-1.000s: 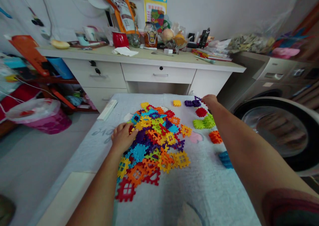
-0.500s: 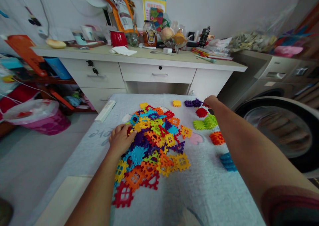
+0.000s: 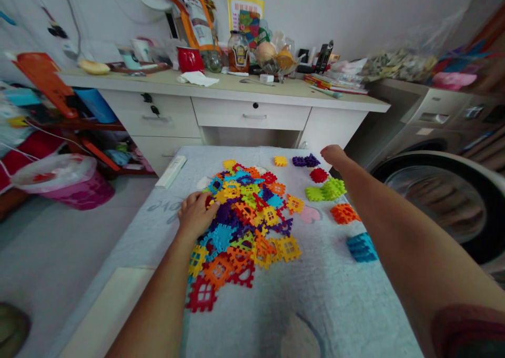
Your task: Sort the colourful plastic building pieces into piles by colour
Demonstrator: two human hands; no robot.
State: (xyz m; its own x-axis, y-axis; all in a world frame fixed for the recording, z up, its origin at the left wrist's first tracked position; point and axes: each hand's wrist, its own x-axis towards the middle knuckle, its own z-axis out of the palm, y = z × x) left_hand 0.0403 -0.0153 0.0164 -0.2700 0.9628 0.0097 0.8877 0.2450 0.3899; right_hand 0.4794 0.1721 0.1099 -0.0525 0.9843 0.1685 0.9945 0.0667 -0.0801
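My left hand (image 3: 196, 214) rests on the left side of a heap of plastic interlocking building pieces (image 3: 244, 205) in several colours. Its thumb and fingers are apart, and a dark red piece (image 3: 208, 201) shows between them. My right hand (image 3: 333, 155) is at the far right of the table, beside purple pieces (image 3: 305, 161) and above a red stack (image 3: 319, 175); its fingers are mostly hidden. Nearer along that side lie green pieces (image 3: 326, 189), an orange stack (image 3: 344, 213) and a blue stack (image 3: 362, 247). A yellow stack (image 3: 280, 161) sits left of the purple pieces.
The cloth-covered table (image 3: 335, 305) bears a white box-like strip (image 3: 171, 172) at its far left. Behind is a white desk (image 3: 252, 113) with a jar (image 3: 239, 53) and other goods. A washing machine (image 3: 430, 137) stands right, a pink bin (image 3: 74, 182) left.
The view has shifted slightly. My right hand has drawn up a little from the red stack, and the dark red bit at its fingertips no longer shows. My left hand stays at the heap.
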